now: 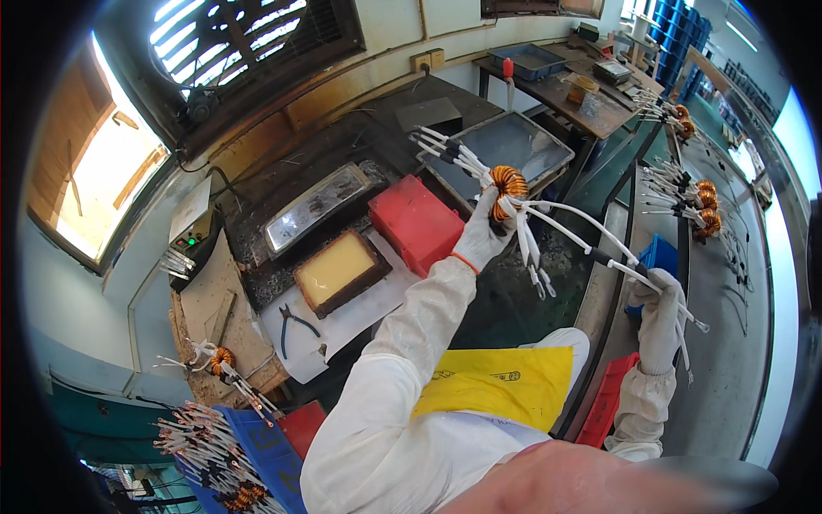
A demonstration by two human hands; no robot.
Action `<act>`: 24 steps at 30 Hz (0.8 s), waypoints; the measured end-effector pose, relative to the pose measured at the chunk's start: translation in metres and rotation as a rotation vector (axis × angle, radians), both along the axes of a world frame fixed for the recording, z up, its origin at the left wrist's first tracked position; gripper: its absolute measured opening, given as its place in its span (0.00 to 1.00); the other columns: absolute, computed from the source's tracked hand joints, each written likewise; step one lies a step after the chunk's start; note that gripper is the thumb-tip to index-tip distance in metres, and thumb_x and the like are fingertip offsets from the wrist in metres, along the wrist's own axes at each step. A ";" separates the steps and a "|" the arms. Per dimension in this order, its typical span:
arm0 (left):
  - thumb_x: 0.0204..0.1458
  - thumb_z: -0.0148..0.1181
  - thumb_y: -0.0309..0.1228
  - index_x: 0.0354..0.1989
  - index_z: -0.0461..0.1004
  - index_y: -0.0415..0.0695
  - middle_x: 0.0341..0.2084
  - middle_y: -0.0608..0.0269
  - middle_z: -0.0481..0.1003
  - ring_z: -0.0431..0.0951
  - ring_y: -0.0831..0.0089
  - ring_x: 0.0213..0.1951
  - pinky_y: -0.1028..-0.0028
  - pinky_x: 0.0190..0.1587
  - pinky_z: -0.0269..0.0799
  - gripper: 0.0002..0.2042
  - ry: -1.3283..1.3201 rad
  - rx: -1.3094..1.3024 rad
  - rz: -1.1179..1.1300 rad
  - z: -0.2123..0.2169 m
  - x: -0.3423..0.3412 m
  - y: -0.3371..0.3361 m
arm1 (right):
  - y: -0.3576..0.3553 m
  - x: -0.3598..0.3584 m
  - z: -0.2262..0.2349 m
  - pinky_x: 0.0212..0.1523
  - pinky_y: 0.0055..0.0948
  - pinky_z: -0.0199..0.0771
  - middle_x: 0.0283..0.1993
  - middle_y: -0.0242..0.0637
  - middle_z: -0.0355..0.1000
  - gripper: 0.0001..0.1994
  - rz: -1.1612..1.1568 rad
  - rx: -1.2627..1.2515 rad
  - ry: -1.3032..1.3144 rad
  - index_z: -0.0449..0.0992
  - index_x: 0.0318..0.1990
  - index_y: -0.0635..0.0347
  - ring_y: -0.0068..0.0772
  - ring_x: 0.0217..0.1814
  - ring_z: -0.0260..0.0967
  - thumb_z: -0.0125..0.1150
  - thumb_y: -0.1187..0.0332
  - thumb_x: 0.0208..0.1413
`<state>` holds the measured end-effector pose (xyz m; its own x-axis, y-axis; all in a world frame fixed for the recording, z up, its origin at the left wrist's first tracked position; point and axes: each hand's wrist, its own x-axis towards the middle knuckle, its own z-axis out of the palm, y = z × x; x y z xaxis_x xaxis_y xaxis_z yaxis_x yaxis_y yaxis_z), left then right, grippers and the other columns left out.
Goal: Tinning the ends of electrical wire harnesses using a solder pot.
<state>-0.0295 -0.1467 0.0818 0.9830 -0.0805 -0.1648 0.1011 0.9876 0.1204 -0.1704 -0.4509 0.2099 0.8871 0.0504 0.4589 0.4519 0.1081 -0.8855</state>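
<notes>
A copper-wound toroid coil (pixel 510 182) with white sleeved leads is up in front of me, above the bench's right part. My left hand (pixel 481 238), in a white glove, is closed around the coil's lower side. Some of its leads point up and left, and others hang down with bare tips. Two longer white leads (pixel 569 224) with black sleeves run right to my right hand (pixel 659 324). That gloved hand is closed on them near their ends, and the tips stick out below it. The fingers partly hide the coil's underside.
Left of the coil are a red box (pixel 413 224), a tray with a yellow block (pixel 336 272), a silver-surfaced trough (pixel 315 210) and pliers (pixel 296 329). Another coil (pixel 223 360) lies at the bench's left edge, above a blue bin (pixel 272 454). More coils (pixel 707 195) lie on the right-hand line.
</notes>
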 end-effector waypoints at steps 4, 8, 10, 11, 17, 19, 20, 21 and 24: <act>0.54 0.66 0.43 0.47 0.73 0.46 0.36 0.60 0.77 0.79 0.65 0.36 0.65 0.39 0.80 0.18 0.054 -0.153 -0.028 0.001 0.009 -0.036 | -0.003 -0.009 0.006 0.41 0.26 0.72 0.40 0.45 0.77 0.22 -0.094 -0.137 -0.026 0.73 0.51 0.66 0.28 0.37 0.74 0.44 0.53 0.69; 0.51 0.69 0.43 0.45 0.75 0.47 0.36 0.61 0.78 0.79 0.66 0.37 0.68 0.40 0.81 0.18 0.061 -0.263 -0.127 -0.003 0.014 -0.045 | 0.015 -0.013 0.015 0.40 0.26 0.72 0.41 0.44 0.77 0.22 -0.018 -0.171 -0.071 0.74 0.49 0.66 0.28 0.37 0.73 0.47 0.53 0.68; 0.50 0.69 0.44 0.44 0.76 0.47 0.35 0.62 0.78 0.79 0.67 0.36 0.68 0.39 0.81 0.18 0.077 -0.249 -0.124 -0.012 0.020 -0.050 | 0.017 -0.010 0.014 0.40 0.25 0.72 0.41 0.42 0.77 0.20 -0.022 -0.214 -0.091 0.75 0.49 0.67 0.27 0.38 0.73 0.47 0.56 0.69; 0.50 0.69 0.45 0.44 0.76 0.47 0.34 0.62 0.78 0.79 0.68 0.35 0.68 0.38 0.81 0.19 0.083 -0.233 -0.111 -0.012 0.022 -0.052 | 0.017 -0.009 0.014 0.40 0.25 0.72 0.41 0.42 0.77 0.20 -0.030 -0.216 -0.090 0.75 0.49 0.67 0.27 0.38 0.73 0.47 0.56 0.69; 0.50 0.69 0.44 0.40 0.77 0.46 0.32 0.63 0.78 0.80 0.69 0.33 0.73 0.36 0.83 0.17 0.156 -0.246 -0.078 -0.025 0.031 -0.049 | 0.027 -0.006 0.020 0.46 0.22 0.71 0.43 0.38 0.76 0.16 -0.007 -0.159 0.056 0.77 0.50 0.65 0.26 0.42 0.73 0.51 0.61 0.67; 0.49 0.70 0.44 0.40 0.77 0.46 0.33 0.63 0.78 0.80 0.69 0.33 0.73 0.37 0.83 0.17 0.159 -0.242 -0.095 -0.030 0.032 -0.049 | 0.031 -0.003 0.023 0.45 0.22 0.71 0.42 0.38 0.76 0.16 0.023 -0.194 0.054 0.77 0.50 0.65 0.25 0.41 0.73 0.51 0.61 0.67; 0.49 0.70 0.45 0.42 0.76 0.46 0.33 0.62 0.78 0.80 0.68 0.34 0.71 0.38 0.83 0.19 0.177 -0.262 -0.086 -0.027 0.033 -0.050 | 0.032 -0.001 0.024 0.45 0.22 0.71 0.42 0.38 0.76 0.16 0.017 -0.193 0.056 0.77 0.50 0.65 0.25 0.41 0.73 0.51 0.61 0.67; 0.49 0.70 0.45 0.42 0.76 0.46 0.33 0.62 0.78 0.80 0.68 0.34 0.71 0.38 0.83 0.19 0.180 -0.261 -0.092 -0.025 0.033 -0.052 | 0.032 0.001 0.026 0.45 0.22 0.71 0.42 0.38 0.77 0.16 0.019 -0.194 0.052 0.77 0.50 0.64 0.24 0.41 0.73 0.51 0.60 0.67; 0.50 0.69 0.46 0.47 0.74 0.45 0.36 0.59 0.77 0.80 0.66 0.36 0.70 0.39 0.83 0.22 0.133 -0.321 -0.056 -0.016 0.034 -0.060 | 0.030 0.007 0.035 0.44 0.22 0.72 0.41 0.38 0.77 0.17 -0.006 -0.183 0.062 0.77 0.49 0.64 0.24 0.41 0.73 0.51 0.59 0.67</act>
